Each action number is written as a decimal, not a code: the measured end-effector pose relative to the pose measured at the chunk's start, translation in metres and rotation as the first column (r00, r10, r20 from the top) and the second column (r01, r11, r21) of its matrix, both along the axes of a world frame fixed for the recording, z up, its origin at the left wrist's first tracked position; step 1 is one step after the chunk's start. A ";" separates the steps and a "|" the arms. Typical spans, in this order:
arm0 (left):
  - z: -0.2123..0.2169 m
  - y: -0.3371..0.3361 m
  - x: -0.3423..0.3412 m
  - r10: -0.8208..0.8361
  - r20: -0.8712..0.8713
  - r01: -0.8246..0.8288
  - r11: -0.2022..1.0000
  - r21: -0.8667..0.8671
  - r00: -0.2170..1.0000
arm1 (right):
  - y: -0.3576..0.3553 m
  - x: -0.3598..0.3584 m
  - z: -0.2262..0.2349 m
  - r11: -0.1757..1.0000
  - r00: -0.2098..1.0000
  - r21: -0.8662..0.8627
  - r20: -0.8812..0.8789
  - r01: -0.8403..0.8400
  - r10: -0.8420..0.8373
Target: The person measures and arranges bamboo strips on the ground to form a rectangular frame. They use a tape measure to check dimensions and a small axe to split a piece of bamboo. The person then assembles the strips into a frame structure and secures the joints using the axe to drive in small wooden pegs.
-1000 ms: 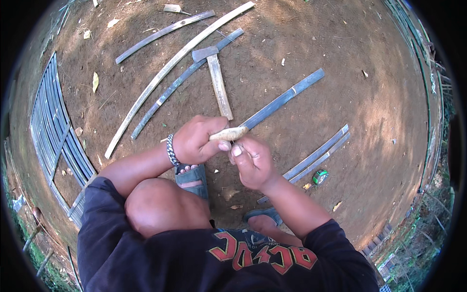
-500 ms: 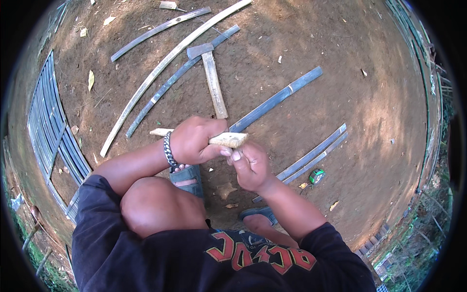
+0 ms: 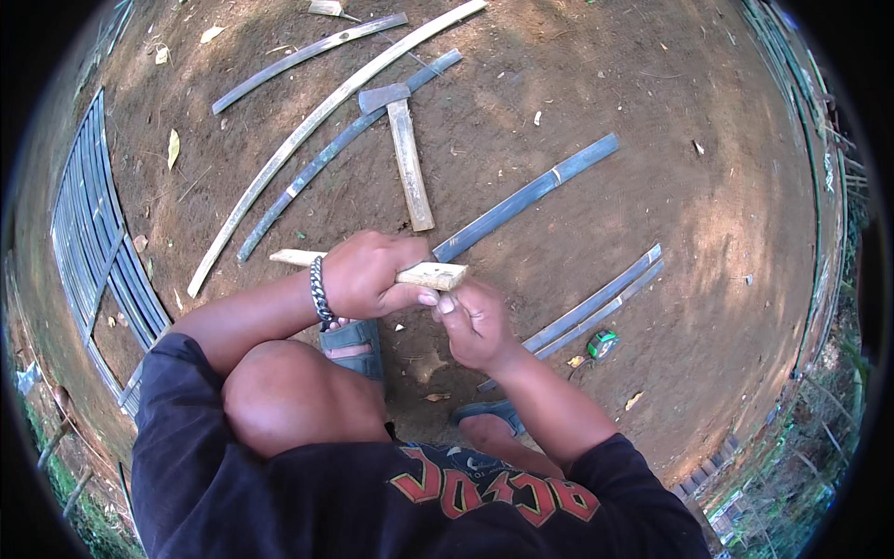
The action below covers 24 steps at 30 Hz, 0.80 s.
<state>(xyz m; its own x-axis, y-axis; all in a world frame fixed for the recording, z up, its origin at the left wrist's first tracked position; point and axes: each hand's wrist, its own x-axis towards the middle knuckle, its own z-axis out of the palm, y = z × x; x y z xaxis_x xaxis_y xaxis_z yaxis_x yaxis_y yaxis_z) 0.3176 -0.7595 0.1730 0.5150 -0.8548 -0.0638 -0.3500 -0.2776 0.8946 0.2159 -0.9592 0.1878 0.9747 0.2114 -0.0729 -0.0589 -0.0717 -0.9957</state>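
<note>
A pale, roughly cut wooden stick (image 3: 436, 276) lies across my left hand (image 3: 368, 275), whose fingers are wrapped round it. Its thin far end pokes out to the left beyond my wrist, while the blunt end points right. Just below that blunt end, my right hand (image 3: 473, 321) is closed, thumb pressed to the fingers and touching the left thumb. Whatever it pinches is hidden. On the ground past my hands, a dark bamboo strip (image 3: 531, 198) runs up to the right, its lower end hidden behind them.
An axe (image 3: 409, 163) rests with its head on a dark curved strip (image 3: 321, 160). Beside it are a long pale strip (image 3: 279, 163) and a shorter one (image 3: 307, 61). Bundled slats (image 3: 98, 219) lie left; two strips (image 3: 596, 303) and a green tape measure (image 3: 603, 345) right.
The stick has shifted slightly left and turned a little, its blunt end now lower and more of its thin end showing. Both hands keep their closed grip, close together.
</note>
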 end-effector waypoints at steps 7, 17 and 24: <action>0.011 -0.002 0.011 0.414 -0.090 -0.424 0.891 -0.161 0.906 | 0.005 -0.028 -0.033 0.987 0.990 -0.085 -0.039 -0.140 0.137; 0.026 0.014 0.024 -0.067 -0.047 0.076 0.974 0.213 0.997 | -0.002 0.005 -0.074 0.740 0.908 -0.563 -0.390 -0.369 0.156; 0.013 0.014 0.011 -0.061 -0.614 0.325 0.887 0.328 0.787 | 0.027 0.092 -0.086 0.881 0.986 -0.469 -0.167 -0.068 -0.012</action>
<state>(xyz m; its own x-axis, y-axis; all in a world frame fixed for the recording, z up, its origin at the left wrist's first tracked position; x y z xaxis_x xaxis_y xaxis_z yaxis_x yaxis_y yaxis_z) 0.3286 -0.7454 0.1863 0.0939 -0.7607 -0.6423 0.1038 -0.6341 0.7662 0.3077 -0.9324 0.1019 0.9352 0.1395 -0.3254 -0.2057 -0.5340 -0.8201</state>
